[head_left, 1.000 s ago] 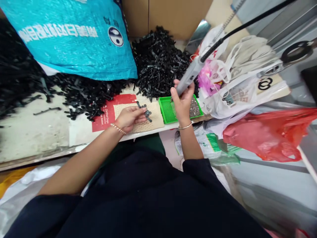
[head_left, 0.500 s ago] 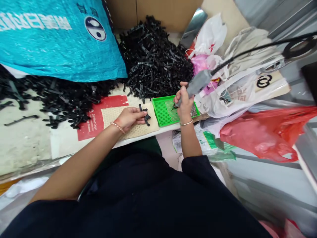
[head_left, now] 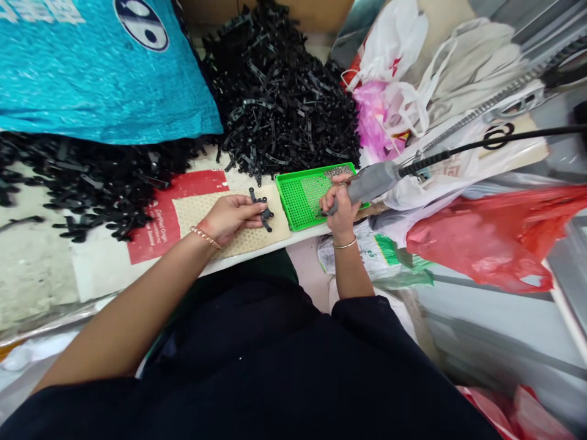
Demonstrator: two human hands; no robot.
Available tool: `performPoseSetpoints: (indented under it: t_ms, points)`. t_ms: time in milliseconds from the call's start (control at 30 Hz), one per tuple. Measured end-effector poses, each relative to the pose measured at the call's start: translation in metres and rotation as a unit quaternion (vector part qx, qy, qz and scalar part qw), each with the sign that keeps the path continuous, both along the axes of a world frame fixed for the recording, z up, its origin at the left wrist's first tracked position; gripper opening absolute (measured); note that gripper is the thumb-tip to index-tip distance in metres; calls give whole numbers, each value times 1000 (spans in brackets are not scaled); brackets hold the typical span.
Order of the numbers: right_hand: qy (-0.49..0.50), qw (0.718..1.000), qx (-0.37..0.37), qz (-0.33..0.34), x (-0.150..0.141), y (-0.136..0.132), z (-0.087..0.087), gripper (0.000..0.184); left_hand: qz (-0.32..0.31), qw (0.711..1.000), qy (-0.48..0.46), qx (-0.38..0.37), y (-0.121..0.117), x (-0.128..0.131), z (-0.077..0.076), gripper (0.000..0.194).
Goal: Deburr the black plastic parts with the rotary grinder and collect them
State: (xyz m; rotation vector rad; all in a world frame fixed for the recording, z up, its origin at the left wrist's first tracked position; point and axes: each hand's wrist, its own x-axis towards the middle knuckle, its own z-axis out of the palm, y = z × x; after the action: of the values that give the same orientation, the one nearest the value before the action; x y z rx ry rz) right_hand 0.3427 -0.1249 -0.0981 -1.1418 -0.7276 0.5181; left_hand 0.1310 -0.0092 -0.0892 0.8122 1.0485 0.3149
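Observation:
My left hand (head_left: 233,219) pinches a small black plastic part (head_left: 268,215) with several knobbed ends, over a beige dimpled mat (head_left: 219,215). Wrapped in the fingers of my right hand (head_left: 342,211) is a grey electric screwdriver (head_left: 373,181), lying nearly level, its black cord running off to the right. Its tip points left over a green perforated tray (head_left: 296,225) and is partly lost against the tray. Small metal screws (head_left: 338,172) lie in the tray's far right corner, and a grid of metallic dots fills its middle.
A large heap of black plastic parts (head_left: 284,104) rises behind the tray. More parts (head_left: 101,183) spread at left under a blue woven sack (head_left: 114,85). Plastic bags crowd the right, among them a red bag (head_left: 495,238) and a pink bag (head_left: 373,116). A red printed sheet (head_left: 156,229) lies beside the mat.
The screwdriver has tipped from slanting upward to nearly level, and its cord hangs lower. My left hand still holds the black part. The whole view has shifted slightly.

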Motion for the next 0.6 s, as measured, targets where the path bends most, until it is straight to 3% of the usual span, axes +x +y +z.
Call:
performPoseSetpoints:
  t_ms: [600]
  points:
    - [4,999,-48,4,3,-2,-10,50,-10,1000,12,14,0,0,0,30]
